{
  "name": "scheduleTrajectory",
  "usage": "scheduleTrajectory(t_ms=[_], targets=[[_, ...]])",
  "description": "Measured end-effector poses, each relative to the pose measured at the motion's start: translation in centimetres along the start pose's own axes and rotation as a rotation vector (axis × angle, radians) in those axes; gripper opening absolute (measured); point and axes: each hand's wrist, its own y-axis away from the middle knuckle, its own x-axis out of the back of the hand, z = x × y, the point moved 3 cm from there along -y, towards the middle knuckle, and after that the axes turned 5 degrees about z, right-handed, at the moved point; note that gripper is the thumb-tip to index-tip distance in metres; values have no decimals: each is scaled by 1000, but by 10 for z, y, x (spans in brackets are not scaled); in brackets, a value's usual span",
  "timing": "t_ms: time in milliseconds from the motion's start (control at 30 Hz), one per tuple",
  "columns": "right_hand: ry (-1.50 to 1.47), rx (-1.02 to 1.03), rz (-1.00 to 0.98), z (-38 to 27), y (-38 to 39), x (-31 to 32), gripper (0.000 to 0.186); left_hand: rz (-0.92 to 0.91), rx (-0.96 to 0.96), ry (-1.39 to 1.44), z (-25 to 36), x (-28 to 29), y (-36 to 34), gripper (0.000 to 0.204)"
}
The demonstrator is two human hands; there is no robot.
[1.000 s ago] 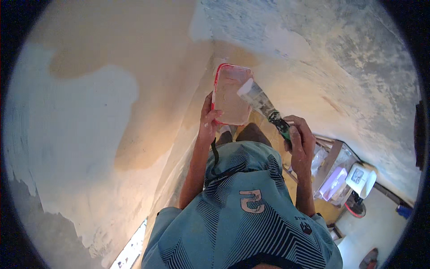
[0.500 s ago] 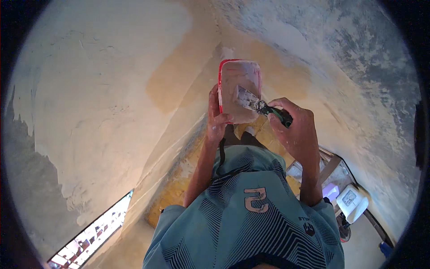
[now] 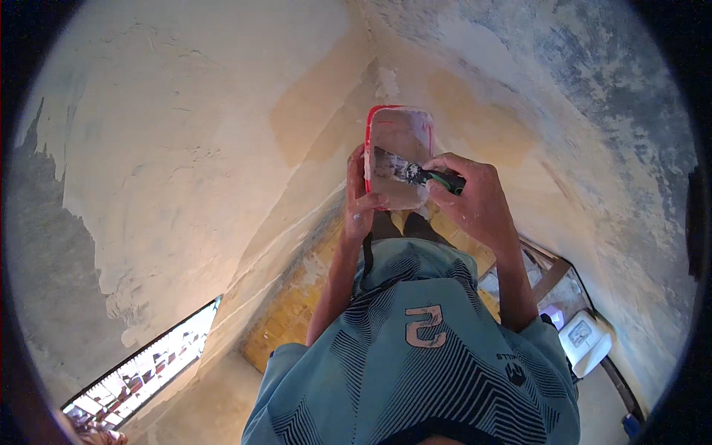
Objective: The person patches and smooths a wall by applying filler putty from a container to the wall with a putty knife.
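My left hand (image 3: 361, 189) is closed round the left side of a red rectangular tub (image 3: 368, 122), its thumb over the near left edge. Pale putty (image 3: 404, 133) coats the tub's inside and rim. In my right hand (image 3: 471, 193) is a putty knife (image 3: 434, 178), gripped by its black and green handle. The knife's metal blade (image 3: 391, 165) points left inside the tub and is smeared with putty. How deep the putty lies, I cannot tell.
Partly plastered walls meet in a corner ahead: a pale left wall (image 3: 178, 148) and a grey-patched right wall (image 3: 593, 111). A bright latticed opening (image 3: 144, 367) is at lower left. Yellowish boards (image 3: 297, 300) lie below me. A white container (image 3: 584, 343) stands at lower right.
The putty knife has moved left across the tub, its blade now nearer the left wall of the tub. My right hand moved with it. The view has shifted slightly.
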Motion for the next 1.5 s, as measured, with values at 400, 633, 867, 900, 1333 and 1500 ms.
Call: scheduleTrajectory(t_ms=[400, 633, 867, 900, 1333, 1500], targets=[[-298, -147, -67, 50, -17, -7, 22, -94, 149, 27, 17, 36, -24, 88], [-640, -343, -24, 46, -4, -32, 24, -38, 254, 169, 36, 72, -31, 73], [-344, -160, 64, 45, 9, -56, 38, -52, 316, 102, 41, 84, -47, 69], [-285, -46, 106, 38, 8, -58, 39, -63, 315, 96, 42, 85, -49, 69], [122, 157, 365, 11, -19, -59, 36, -136, 289, 122, 53, 83, -85, 69], [86, 234, 457, 12, -36, -43, 30, -150, 256, 112, 45, 76, -103, 69]])
